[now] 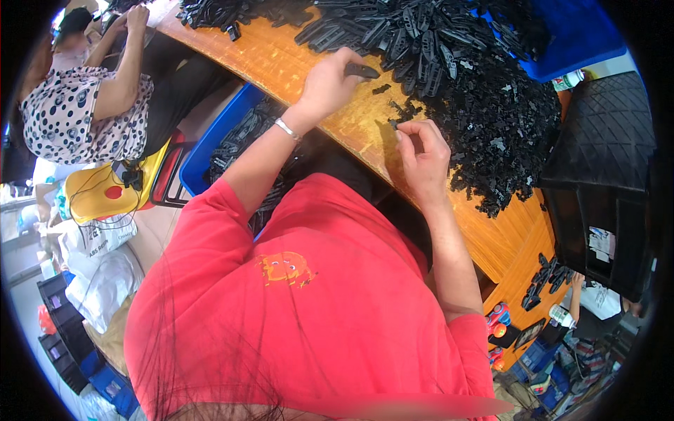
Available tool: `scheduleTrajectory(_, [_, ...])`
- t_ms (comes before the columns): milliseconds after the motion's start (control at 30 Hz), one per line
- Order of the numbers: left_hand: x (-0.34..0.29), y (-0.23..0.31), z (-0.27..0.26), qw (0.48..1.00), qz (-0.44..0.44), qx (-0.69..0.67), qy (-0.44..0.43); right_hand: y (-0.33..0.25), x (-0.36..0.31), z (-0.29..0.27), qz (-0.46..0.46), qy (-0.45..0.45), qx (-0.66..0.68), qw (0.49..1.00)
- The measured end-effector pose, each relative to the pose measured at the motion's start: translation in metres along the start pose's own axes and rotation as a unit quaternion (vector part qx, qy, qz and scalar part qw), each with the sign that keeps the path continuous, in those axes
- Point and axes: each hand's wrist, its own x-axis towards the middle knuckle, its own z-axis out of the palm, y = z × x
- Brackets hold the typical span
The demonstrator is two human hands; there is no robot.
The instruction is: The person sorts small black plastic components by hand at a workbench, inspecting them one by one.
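Note:
My left hand, a metal bracelet on its wrist, is closed round a dark, long plastic part whose end sticks out past the fingers. Thumb and forefinger of my right hand pinch a small black plastic piece just above the wooden table. Between the hands a few loose small black pieces lie on the wood. Beyond them rises a heap of long black plastic parts. To its right spreads a pile of tiny black plastic pieces.
A blue bin stands at the far right, a black crate at the right edge. Below the table on the left, another blue bin holds dark parts. Near a yellow stool sits a co-worker in a dotted shirt.

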Motion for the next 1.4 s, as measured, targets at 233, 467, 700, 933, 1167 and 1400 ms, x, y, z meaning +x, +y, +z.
scheduleTrajectory(233, [-0.02,-0.01,-0.005,0.785,-0.194,-0.565,-0.165,-0.023,0.022,0.016,0.022,0.031,0.092,0.995])
scheduleTrajectory(467, [-0.042,0.028,0.007,0.803,-0.1,-0.551,-0.202,-0.025,0.04,0.021,-0.017,0.089,0.095,0.991])
scheduleTrajectory(700, [-0.041,0.018,0.006,0.723,-0.164,-0.633,-0.224,-0.025,0.037,0.016,-0.015,0.095,0.093,0.991])
scheduleTrajectory(933, [-0.045,0.036,-0.001,0.783,-0.174,-0.579,-0.148,-0.025,0.036,0.014,-0.104,0.069,0.002,0.992])
scheduleTrajectory(1167, [-0.039,0.031,-0.003,0.816,-0.16,-0.531,-0.163,-0.027,0.038,0.012,-0.153,0.051,-0.06,0.985])
scheduleTrajectory(1400, [-0.036,0.037,-0.006,0.827,-0.183,-0.516,-0.131,-0.033,0.038,0.007,-0.178,0.006,-0.07,0.982])
